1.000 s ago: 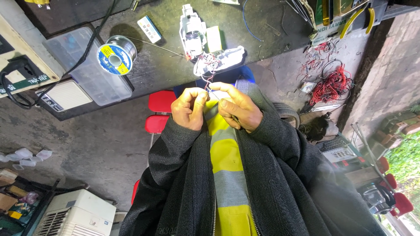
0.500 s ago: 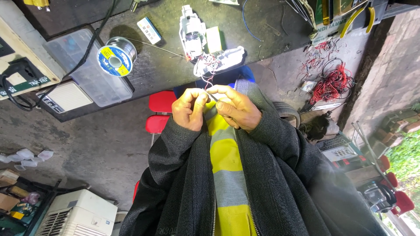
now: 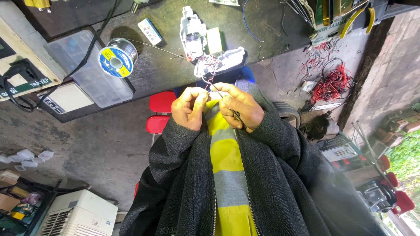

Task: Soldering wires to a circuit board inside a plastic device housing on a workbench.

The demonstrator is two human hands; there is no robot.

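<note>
Just near the tabletop (image 3: 271,30) edge, both hands are meeting: left hand (image 3: 189,109) fingers pinching thin wires (image 3: 209,81) that run far toward the opened device (image 3: 205,52), right hand (image 3: 240,107) fingers clamping a slim tool (image 3: 236,116), pointing at them.

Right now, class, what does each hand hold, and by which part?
Both hands pinch thin red and white wires near their free ends, left hand and right hand. The right also holds a slim tool by its shaft.
</note>
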